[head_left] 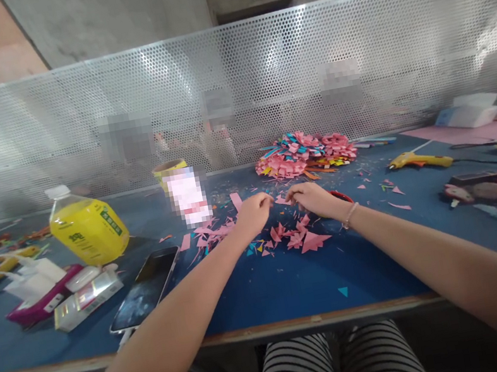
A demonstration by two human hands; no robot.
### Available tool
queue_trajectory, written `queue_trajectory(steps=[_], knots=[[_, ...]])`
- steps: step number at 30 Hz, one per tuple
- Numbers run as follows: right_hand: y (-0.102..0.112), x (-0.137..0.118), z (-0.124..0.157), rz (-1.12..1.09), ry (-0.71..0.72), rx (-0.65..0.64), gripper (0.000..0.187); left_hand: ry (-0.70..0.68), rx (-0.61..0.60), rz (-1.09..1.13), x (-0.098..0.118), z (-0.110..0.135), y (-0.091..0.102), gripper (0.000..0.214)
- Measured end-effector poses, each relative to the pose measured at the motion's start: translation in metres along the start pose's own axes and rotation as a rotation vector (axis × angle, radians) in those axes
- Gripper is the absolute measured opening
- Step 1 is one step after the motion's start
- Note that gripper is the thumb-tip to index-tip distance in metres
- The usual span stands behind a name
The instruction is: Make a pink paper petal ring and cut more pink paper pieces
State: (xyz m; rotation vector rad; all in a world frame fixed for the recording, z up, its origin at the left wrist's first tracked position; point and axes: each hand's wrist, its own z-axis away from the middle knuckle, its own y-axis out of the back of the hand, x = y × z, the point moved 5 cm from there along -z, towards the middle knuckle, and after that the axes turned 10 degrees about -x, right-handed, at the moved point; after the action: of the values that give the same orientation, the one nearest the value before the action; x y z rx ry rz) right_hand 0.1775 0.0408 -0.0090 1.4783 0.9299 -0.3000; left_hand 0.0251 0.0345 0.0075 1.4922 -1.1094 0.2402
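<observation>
Over the middle of the blue tabletop, my left hand [256, 213] is closed, its fingertips pinched together. Facing it across a small gap is my right hand [312, 199], with its fingers curled in and a bracelet at the wrist. Whatever the fingertips hold is too small to tell. A pale pink paper bit [282, 200] shows between the two hands; I cannot tell whether it is held or lying there. Just below are folded pink paper pieces [314, 240], and more pink scraps [213, 234] lie left of my left hand. A red loop [341, 196] is partly hidden behind my right wrist.
A heap of folded paper pieces [303, 154] sits against the perforated metal screen [231, 86]. At left stand a yellow drink bottle [87, 227], a phone [149, 290], a small box [88, 299] and a power strip [46, 295]. A yellow glue gun [421, 160] lies right.
</observation>
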Motion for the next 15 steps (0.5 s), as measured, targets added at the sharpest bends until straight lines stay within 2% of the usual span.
queue_trajectory(steps=[2, 4, 8, 10, 15], knots=[[0.001, -0.001, -0.001, 0.232, 0.106, 0.052, 0.03, 0.069, 0.099, 0.034, -0.014, -0.004, 0.011, 0.022], [-0.003, 0.001, -0.002, 0.414, 0.164, 0.033, 0.03, 0.132, 0.214, 0.063, -0.03, -0.008, 0.024, 0.025], [-0.013, 0.009, -0.001, 0.574, 0.077, -0.091, 0.027, 0.251, 0.311, 0.184, -0.059, -0.011, 0.041, 0.026], [-0.014, 0.011, -0.001, 0.589, 0.026, -0.131, 0.027, 0.293, 0.253, 0.084, -0.064, -0.011, 0.043, 0.023], [-0.015, 0.01, -0.001, 0.579, 0.013, -0.183, 0.024, 0.428, -0.08, -0.334, -0.06, -0.008, 0.027, 0.033]])
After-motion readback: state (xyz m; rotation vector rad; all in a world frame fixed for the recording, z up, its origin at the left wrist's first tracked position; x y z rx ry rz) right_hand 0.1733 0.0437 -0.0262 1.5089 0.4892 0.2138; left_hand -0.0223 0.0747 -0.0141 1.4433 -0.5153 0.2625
